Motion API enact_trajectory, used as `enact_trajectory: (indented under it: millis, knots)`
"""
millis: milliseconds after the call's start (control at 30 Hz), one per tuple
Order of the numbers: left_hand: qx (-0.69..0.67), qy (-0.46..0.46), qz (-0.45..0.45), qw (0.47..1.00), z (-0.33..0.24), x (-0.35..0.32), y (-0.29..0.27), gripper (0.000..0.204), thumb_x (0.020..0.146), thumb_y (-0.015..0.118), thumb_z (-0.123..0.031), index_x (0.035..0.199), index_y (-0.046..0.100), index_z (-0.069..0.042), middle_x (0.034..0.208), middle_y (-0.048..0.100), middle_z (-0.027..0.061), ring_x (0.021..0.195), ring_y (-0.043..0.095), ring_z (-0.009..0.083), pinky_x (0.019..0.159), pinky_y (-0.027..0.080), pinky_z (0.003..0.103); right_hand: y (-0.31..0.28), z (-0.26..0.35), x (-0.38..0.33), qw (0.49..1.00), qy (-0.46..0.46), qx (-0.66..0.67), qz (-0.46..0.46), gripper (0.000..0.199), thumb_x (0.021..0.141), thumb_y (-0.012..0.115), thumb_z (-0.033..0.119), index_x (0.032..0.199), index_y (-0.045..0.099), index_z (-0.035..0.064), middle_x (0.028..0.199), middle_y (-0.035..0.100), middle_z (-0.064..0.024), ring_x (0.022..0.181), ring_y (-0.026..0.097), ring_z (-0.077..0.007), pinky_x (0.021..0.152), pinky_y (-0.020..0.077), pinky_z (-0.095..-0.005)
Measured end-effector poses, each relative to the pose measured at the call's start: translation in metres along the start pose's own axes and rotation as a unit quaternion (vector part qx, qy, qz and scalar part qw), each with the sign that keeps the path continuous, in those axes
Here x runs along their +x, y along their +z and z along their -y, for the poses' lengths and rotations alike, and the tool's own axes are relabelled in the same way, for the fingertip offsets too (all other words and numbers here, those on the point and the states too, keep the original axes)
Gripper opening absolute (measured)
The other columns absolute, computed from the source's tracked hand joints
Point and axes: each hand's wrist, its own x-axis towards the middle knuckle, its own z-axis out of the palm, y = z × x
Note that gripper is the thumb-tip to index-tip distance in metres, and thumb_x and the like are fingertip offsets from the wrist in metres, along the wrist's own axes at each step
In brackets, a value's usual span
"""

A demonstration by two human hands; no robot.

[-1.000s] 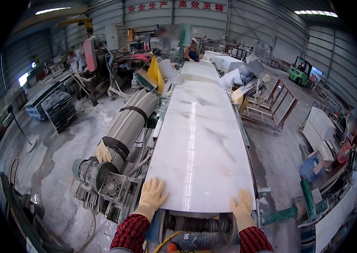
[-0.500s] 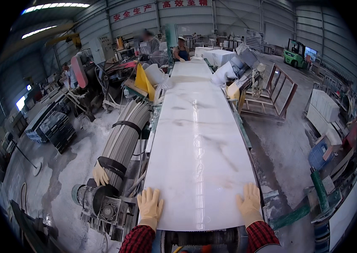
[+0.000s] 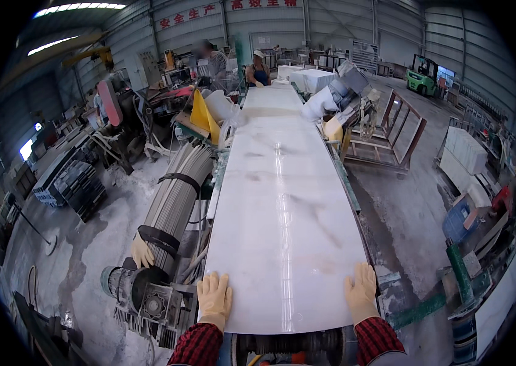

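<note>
A long, glossy white stone slab with faint grey veining stretches away from me on a machine bed. My left hand, in a cream rubber glove, lies flat on its near left corner with the fingers stretched out. At the near right corner my right hand, gloved alike, rests palm down with its fingers extended. Neither hand grips anything. Below the slab's near edge shows a dark roller.
A motor and a bundle of long pale strips, with a loose glove on it, stand at left. A co-worker is at the slab's far end. A metal rack and green forklift are at right.
The view has shifted slightly, so the surroundings sit a little further left. Both hands remain flat on the slab's near corners, and my left thumb lies closer to its fingers.
</note>
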Motion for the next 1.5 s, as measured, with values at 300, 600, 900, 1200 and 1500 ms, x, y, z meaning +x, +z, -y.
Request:
enact_trajectory:
  millis: [300,600,900,1200,1500]
  knots:
    - [-0.017,0.000,-0.005,1.000,0.000,-0.001,0.000,0.054,0.109,0.076,-0.033,0.159,0.068,-0.013,0.163,0.063,0.0222,0.154,0.054,0.0478,0.131,0.041,0.062,-0.021,-0.018,0.004,0.995,-0.050,0.071,0.057,0.068,0.106,0.080,0.038,0.161,0.068,0.0005,0.173,0.062,-0.0330,0.161,0.054,-0.0559,0.138,0.0439,-0.0607]
    - [-0.024,0.000,0.015,1.000,-0.004,0.000,-0.008,0.054,0.109,0.075,-0.031,0.159,0.065,-0.013,0.162,0.062,0.0227,0.152,0.054,0.0482,0.129,0.042,0.061,-0.005,-0.030,0.011,0.991,-0.125,0.052,0.018,0.065,0.104,0.078,0.035,0.158,0.068,0.0018,0.170,0.064,-0.0347,0.159,0.056,-0.0571,0.137,0.0430,-0.0646]
    - [-0.029,0.012,-0.023,0.999,-0.004,0.000,-0.010,0.049,0.106,0.078,-0.029,0.152,0.070,-0.015,0.155,0.065,0.0192,0.147,0.057,0.0456,0.126,0.045,0.059,0.009,-0.038,0.021,0.987,-0.142,0.070,0.014,0.067,0.102,0.080,0.030,0.160,0.067,0.0003,0.171,0.064,-0.0350,0.158,0.056,-0.0582,0.138,0.0422,-0.0652]
    - [-0.044,0.013,-0.038,0.998,-0.006,-0.002,-0.013,0.045,0.105,0.080,-0.025,0.148,0.072,-0.014,0.154,0.066,0.0189,0.145,0.060,0.0462,0.126,0.047,0.058,0.015,-0.045,0.014,0.988,-0.138,0.069,0.001,0.066,0.102,0.082,0.030,0.160,0.069,0.0020,0.172,0.064,-0.0323,0.159,0.056,-0.0567,0.139,0.0428,-0.0635]
    - [-0.040,0.014,-0.023,0.999,-0.005,-0.005,-0.013,0.043,0.107,0.078,-0.025,0.147,0.072,-0.012,0.154,0.067,0.0205,0.145,0.060,0.0474,0.126,0.046,0.058,0.010,-0.041,0.011,0.989,-0.121,0.081,0.018,0.065,0.104,0.081,0.032,0.161,0.070,0.0019,0.174,0.063,-0.0321,0.162,0.054,-0.0548,0.140,0.0415,-0.0620]
